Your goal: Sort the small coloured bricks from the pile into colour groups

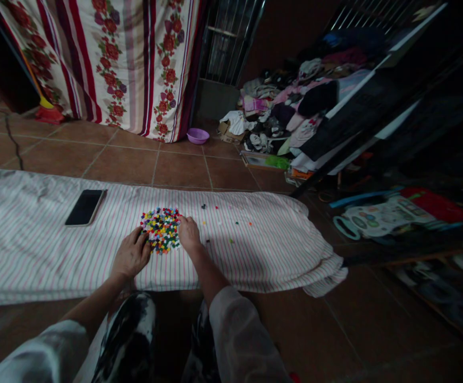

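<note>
Flanking the pile of coloured beads (160, 230) on the striped cloth (35, 250), left hand (131, 255) and right hand (188, 234) rest open against it, gripping nothing; most beads are gathered, while a few stray beads (225, 223) remain scattered to the right.

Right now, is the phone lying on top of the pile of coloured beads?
No, the phone lies apart on the striped cloth, left of the beads.

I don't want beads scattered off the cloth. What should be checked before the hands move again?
1. Left hand against the bead pile: ok.
2. Right hand against the pile's other side: ok.
3. Pile wholly on the striped cloth: ok.
4. All beads gathered: not ok, stray beads lie to the right.
5. Phone apart from pile: ok.
6. Anything pinched in the fingers: cannot tell.
</note>
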Demonstrator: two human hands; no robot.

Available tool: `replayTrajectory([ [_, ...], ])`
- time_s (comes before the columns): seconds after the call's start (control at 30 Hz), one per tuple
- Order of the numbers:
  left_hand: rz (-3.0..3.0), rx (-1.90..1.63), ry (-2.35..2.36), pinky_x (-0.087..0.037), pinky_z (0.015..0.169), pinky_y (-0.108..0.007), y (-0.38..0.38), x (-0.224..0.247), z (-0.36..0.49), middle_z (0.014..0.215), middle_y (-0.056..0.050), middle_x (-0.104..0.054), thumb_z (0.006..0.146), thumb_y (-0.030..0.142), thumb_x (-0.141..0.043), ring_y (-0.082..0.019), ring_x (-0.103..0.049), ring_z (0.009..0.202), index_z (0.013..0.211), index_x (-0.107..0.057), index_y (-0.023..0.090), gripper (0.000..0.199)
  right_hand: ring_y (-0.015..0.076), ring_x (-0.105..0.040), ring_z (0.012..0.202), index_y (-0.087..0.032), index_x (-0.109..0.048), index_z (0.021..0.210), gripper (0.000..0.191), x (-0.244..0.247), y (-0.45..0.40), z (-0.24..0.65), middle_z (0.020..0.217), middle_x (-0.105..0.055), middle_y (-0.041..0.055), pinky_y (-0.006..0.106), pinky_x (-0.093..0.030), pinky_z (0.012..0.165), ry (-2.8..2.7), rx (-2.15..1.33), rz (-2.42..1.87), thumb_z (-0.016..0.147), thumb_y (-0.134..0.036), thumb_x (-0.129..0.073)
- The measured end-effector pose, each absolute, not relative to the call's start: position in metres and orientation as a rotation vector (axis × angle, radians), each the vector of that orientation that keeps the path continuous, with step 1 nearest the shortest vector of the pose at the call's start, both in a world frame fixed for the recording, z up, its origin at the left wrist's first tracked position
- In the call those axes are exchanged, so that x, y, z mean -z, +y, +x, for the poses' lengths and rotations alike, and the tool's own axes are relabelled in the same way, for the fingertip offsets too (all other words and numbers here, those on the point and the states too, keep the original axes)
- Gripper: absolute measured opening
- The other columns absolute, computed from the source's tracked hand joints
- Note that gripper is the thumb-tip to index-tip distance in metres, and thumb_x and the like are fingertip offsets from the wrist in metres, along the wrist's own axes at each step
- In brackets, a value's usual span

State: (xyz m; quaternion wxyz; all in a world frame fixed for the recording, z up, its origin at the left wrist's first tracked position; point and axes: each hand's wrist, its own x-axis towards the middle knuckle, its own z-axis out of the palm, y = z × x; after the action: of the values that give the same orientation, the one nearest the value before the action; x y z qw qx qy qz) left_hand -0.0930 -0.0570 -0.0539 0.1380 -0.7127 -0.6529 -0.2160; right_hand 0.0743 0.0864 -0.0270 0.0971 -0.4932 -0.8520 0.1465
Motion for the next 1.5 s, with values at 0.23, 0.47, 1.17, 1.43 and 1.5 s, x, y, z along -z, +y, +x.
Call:
replayTrajectory([
  [0.23, -1.968, 0.74, -1.993, -0.049, 0.094, -0.047, -0.0562, 0.0526, -0.0892, 0.116, -0.013, -0.06, 0.091, 0.03, -0.04, -0.029, -0.048, 0.123, 0.107, -0.061, 0.019, 0.029, 0.0206, -0.056, 0.103, -0.015, -0.055, 0.129, 0.042, 0.0276, 0.0891, 0.076, 0.113, -0.061, 0.0139, 0.031, -0.043, 0.093, -2.553, -0.434, -1.443, 0.09, -0.009, -0.04],
  [0.47, -1.927, 0.72, -2.028, -0.049, 0.095, -0.045, -0.0561, 0.0502, -0.0873, 0.122, -0.016, -0.057, 0.092, 0.029, -0.039, -0.028, -0.048, 0.123, 0.109, -0.059, 0.016, 0.029, 0.0197, -0.057, 0.102, -0.018, -0.053, 0.134, 0.046, 0.0245, 0.0933, 0.0791, 0.112, -0.061, 0.0121, 0.028, -0.043, 0.091, -2.57, -0.482, -1.419, 0.091, -0.011, -0.038],
  [1.17, -1.912, 0.681, -2.1, -0.046, 0.097, -0.044, -0.055, 0.0532, -0.0867, 0.126, -0.017, -0.055, 0.092, 0.031, -0.039, -0.028, -0.047, 0.124, 0.112, -0.058, 0.013, 0.033, 0.0195, -0.056, 0.101, -0.03, -0.044, 0.142, 0.051, 0.0199, 0.0917, 0.0758, 0.111, -0.057, 0.009, 0.028, -0.043, 0.09, -2.66, -0.385, -1.388, 0.093, -0.017, -0.041],
  [1.43, -1.916, 0.646, -2.043, -0.047, 0.095, -0.043, -0.0552, 0.05, -0.0871, 0.119, -0.013, -0.06, 0.092, 0.031, -0.039, -0.027, -0.048, 0.123, 0.108, -0.061, 0.016, 0.031, 0.0197, -0.056, 0.098, -0.034, -0.045, 0.141, 0.053, 0.0204, 0.0943, 0.0735, 0.112, -0.055, 0.0091, 0.029, -0.045, 0.086, -2.718, -0.375, -1.395, 0.092, -0.015, -0.041],
  [1.5, -1.926, 0.643, -2.029, -0.048, 0.095, -0.043, -0.055, 0.0517, -0.0885, 0.118, -0.014, -0.06, 0.091, 0.03, -0.039, -0.028, -0.048, 0.124, 0.107, -0.062, 0.016, 0.031, 0.02, -0.055, 0.1, -0.034, -0.046, 0.14, 0.052, 0.0207, 0.0924, 0.0743, 0.112, -0.055, 0.0093, 0.03, -0.045, 0.087, -2.72, -0.364, -1.371, 0.092, -0.015, -0.041],
])
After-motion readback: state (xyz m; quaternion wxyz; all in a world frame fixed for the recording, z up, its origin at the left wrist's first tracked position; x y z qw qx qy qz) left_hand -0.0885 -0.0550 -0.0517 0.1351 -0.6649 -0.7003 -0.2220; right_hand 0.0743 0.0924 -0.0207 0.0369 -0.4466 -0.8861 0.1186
